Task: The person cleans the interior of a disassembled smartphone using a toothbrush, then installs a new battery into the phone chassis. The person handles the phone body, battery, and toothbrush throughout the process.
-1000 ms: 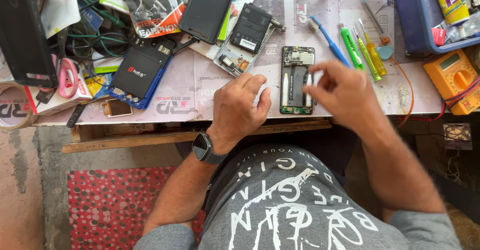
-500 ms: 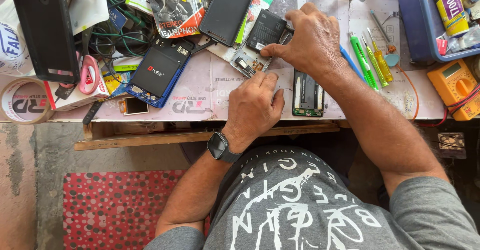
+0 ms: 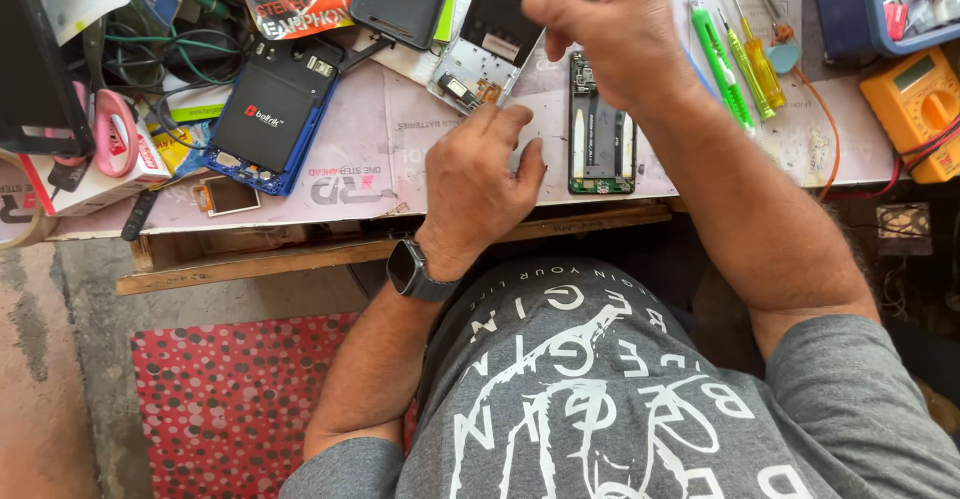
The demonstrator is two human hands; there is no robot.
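Two hands work over the cluttered bench (image 3: pixel 360 174). Left hand (image 3: pixel 478 174) rests loosely curled, fingertips touching a phone part with a dark screen (image 3: pixel 490 39), gripping nothing. Right hand (image 3: pixel 600 29), just above and right, looks pinched shut; what it holds cannot be told. Below it lies an opened phone frame (image 3: pixel 602 139).

Place: phone repair workshop | shown by: opened phone frame (image 3: pixel 601 129), screwdrivers (image 3: pixel 742 57) and orange multimeter (image 3: pixel 916 104) laid out on worktop (image 3: pixel 370 154) (cluttered, cables (image 3: pixel 150 44) piled)
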